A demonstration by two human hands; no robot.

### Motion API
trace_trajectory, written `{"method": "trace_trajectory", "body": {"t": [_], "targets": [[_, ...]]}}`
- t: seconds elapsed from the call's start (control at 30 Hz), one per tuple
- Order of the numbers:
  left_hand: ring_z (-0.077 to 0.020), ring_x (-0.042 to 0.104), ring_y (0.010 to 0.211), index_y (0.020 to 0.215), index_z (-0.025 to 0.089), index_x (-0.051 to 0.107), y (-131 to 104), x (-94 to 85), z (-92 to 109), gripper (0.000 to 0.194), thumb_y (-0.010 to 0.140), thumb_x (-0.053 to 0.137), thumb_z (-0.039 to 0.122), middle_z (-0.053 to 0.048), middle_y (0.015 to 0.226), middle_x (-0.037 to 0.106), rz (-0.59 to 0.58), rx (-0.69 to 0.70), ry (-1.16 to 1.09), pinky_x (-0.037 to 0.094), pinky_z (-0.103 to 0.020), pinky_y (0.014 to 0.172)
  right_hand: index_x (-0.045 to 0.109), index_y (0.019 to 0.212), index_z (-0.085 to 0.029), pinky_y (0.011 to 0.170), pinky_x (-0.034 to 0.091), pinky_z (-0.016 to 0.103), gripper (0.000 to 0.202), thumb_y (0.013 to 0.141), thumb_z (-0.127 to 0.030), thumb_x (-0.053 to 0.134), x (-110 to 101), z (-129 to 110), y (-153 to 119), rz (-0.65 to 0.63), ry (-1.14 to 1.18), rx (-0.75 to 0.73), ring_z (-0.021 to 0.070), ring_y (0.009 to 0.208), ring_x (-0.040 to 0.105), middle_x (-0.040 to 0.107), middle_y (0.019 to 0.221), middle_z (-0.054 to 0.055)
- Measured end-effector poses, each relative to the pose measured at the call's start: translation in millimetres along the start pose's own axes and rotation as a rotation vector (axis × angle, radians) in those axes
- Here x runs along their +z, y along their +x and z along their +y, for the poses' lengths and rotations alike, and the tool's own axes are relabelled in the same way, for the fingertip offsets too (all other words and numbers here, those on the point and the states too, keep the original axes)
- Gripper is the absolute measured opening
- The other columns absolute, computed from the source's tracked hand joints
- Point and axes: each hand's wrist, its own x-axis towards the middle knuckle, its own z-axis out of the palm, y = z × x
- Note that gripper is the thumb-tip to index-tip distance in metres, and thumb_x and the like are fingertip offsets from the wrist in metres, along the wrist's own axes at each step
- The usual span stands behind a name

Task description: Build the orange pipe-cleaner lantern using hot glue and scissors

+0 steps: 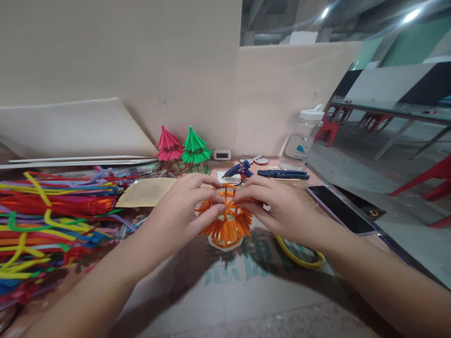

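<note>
An orange pipe-cleaner structure (226, 231) with a fringed lower tier and an open upper frame stands on a pale base in the middle. My left hand (190, 206) is at its upper left side, fingers bent together on the orange frame. From the right, my right hand (269, 199) pinches the same frame near its top. Both hands' fingertips nearly meet across it. A blue glue gun (239, 170) lies just behind on a small white piece.
Pipe-cleaner bundles (52, 220) fill the left side. Behind are pink (169, 145) and green (194, 146) tiered models and a small clock (221, 155). To the right are a bottle (301, 141), blue cutter (283, 174), phone (340, 209) and yellow ring (299, 259).
</note>
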Motion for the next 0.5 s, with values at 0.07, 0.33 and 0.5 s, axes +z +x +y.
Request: {"method": "trace_trajectory", "body": {"t": [0.07,0.33,0.5], "targets": [[-0.0260,0.060,0.113,0.090,0.022,0.071,-0.3,-0.2,-0.6,0.019,0.096,0.055,0.031,-0.007,0.117,0.065,0.000,0.011,0.005,0.047,-0.046,0.098,0.068,0.101,-0.016,0.078,0.050,0.030,0.019,0.093,-0.007,0.054,-2.0,0.2,0.1,-0.009,-0.010,-0.004,0.0179,0.091,0.061,0.066,0.100,0.007],[-0.0253,0.060,0.111,0.089,0.022,0.070,-0.3,-1.5,0.0,0.019,0.096,0.055,0.031,-0.008,0.117,0.066,-0.002,0.023,0.011,0.047,-0.046,0.096,0.068,0.100,-0.019,0.075,0.049,0.030,0.018,0.093,-0.009,0.055,-2.7,0.0,-0.8,-0.022,-0.069,-0.022,0.0175,0.089,0.062,0.067,0.100,0.006],[-0.0249,0.060,0.109,0.089,0.021,0.070,-0.1,-1.6,1.0,0.018,0.095,0.055,0.029,-0.008,0.116,0.066,-0.001,0.022,0.017,0.048,-0.045,0.095,0.068,0.101,-0.018,0.075,0.048,0.029,0.017,0.093,-0.008,0.056,-2.3,0.9,-1.0,-0.034,-0.078,-0.021,0.0172,0.089,0.062,0.067,0.100,0.006]]}}
